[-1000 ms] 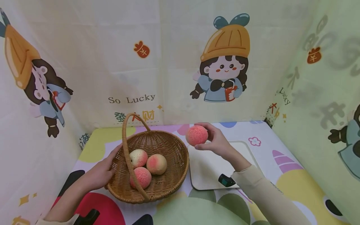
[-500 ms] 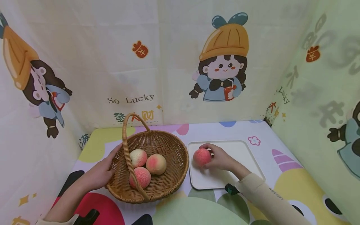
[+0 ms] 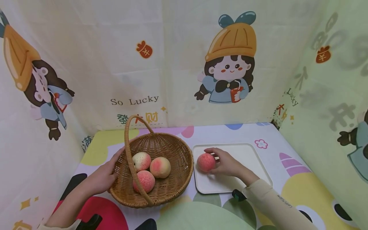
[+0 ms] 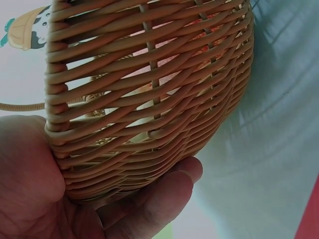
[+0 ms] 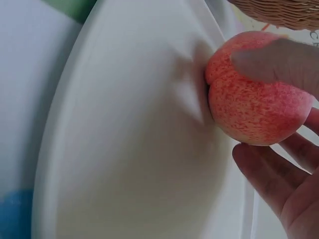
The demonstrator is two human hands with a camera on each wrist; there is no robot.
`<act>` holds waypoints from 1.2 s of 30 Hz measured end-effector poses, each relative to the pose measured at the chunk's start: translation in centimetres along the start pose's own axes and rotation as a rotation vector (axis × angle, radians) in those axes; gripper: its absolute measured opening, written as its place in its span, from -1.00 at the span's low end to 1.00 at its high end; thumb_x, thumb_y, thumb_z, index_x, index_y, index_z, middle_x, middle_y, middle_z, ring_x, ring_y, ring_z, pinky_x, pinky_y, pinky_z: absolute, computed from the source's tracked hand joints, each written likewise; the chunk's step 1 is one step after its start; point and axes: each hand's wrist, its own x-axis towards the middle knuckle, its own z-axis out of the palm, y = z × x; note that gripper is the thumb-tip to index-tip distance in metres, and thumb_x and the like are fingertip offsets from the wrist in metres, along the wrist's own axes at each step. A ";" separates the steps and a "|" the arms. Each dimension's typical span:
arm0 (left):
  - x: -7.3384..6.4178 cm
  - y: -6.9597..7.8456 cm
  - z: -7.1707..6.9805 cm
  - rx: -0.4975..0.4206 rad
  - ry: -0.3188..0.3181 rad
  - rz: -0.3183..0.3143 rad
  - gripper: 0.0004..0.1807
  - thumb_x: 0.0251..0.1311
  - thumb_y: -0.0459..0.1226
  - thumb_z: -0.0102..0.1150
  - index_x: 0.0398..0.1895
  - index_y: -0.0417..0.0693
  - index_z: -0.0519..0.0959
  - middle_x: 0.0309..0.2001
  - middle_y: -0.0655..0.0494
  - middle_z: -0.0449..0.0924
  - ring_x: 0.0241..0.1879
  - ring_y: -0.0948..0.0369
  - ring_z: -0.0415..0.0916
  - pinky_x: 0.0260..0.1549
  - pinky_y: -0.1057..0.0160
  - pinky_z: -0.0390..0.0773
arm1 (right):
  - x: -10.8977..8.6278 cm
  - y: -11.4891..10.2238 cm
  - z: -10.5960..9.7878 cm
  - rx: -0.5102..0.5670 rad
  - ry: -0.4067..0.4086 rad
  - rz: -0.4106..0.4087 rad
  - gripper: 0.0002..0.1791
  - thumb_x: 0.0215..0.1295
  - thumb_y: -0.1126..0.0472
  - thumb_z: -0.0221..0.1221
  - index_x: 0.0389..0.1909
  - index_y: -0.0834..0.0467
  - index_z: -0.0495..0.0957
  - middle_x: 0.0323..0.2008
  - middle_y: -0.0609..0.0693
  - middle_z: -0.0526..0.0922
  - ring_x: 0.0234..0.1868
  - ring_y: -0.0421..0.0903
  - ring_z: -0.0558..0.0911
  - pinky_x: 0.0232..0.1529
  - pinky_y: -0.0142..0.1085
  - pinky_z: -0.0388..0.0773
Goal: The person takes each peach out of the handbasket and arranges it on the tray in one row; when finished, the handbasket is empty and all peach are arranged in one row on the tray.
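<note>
My left hand (image 3: 101, 176) grips the left side of a brown wicker basket (image 3: 179, 159), fingers curled under its woven wall (image 4: 149, 99) in the left wrist view. Three peaches lie inside: a pale one (image 3: 142, 161), a yellow-pink one (image 3: 160, 167) and a red-pink one (image 3: 143, 181) partly behind the handle (image 3: 128, 143). A fourth, red-pink peach (image 3: 206, 162) is between the thumb and fingers of my right hand (image 3: 228, 163), at the left part of a white tray (image 3: 238, 150). In the right wrist view, this peach (image 5: 254, 109) appears low over or touching the tray; I cannot tell which.
The basket's right rim is close beside the tray's left edge. A patterned cloth (image 3: 212, 132) covers the table. Printed cloth walls (image 3: 178, 80) close off the back and both sides. Behind the tray runs a strip of tablecloth.
My right hand has come down with the peach from above the tray's far left corner to the tray's left part. Over the last half second it barely moves. The left hand and basket stay put.
</note>
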 end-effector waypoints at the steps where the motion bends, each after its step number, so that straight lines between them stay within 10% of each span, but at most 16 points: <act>1: 0.0 0.0 0.0 0.002 0.002 -0.006 -0.05 0.29 -0.56 -0.09 0.66 0.06 -0.24 0.40 -0.52 0.14 -0.02 -0.15 0.56 -0.27 0.04 0.63 | 0.0 0.1 0.0 0.004 0.003 -0.003 -0.14 -0.09 0.30 0.56 0.32 0.21 0.44 0.17 0.02 0.56 0.09 0.03 0.61 0.00 -0.20 0.61; 8: 0.0 0.1 0.1 0.009 0.007 0.004 -0.05 0.29 -0.55 -0.09 0.66 0.04 -0.25 0.43 -0.50 0.10 0.10 -0.25 0.50 -0.19 -0.06 0.64 | 0.6 -0.2 0.7 0.048 0.006 0.015 -0.25 -0.07 0.31 0.55 0.22 0.16 0.51 0.09 0.01 0.61 0.06 0.01 0.62 -0.09 -0.29 0.64; 14: 0.0 0.1 0.4 0.001 0.010 0.008 -0.04 0.28 -0.57 -0.10 0.66 0.06 -0.25 0.41 -0.49 0.13 0.03 -0.21 0.54 -0.28 0.01 0.65 | 0.9 -1.7 -0.6 -0.055 -0.058 -0.024 -0.13 0.00 0.20 0.52 0.36 0.25 0.39 0.26 0.16 0.51 0.21 0.19 0.54 0.17 0.09 0.50; 27: -0.3 0.7 0.2 -0.068 -0.012 -0.030 -0.04 0.29 -0.58 -0.15 0.66 0.11 -0.26 0.31 -0.55 0.22 -0.33 0.05 0.59 -0.59 0.18 0.60 | 6.1 -12.1 -1.8 0.284 0.018 -0.154 -0.08 0.24 0.22 0.39 0.55 0.03 0.14 0.46 0.03 0.29 0.43 0.10 0.35 0.34 0.03 0.35; 36: -0.1 0.7 0.2 -0.057 -0.017 -0.042 -0.05 0.31 -0.56 -0.11 0.66 0.12 -0.25 0.34 -0.54 0.21 -0.24 -0.02 0.59 -0.54 0.17 0.62 | 10.7 -16.6 -0.1 0.223 -0.090 -0.136 -0.05 0.21 0.10 0.42 0.55 0.01 0.13 0.46 0.00 0.27 0.39 0.00 0.38 0.30 -0.06 0.42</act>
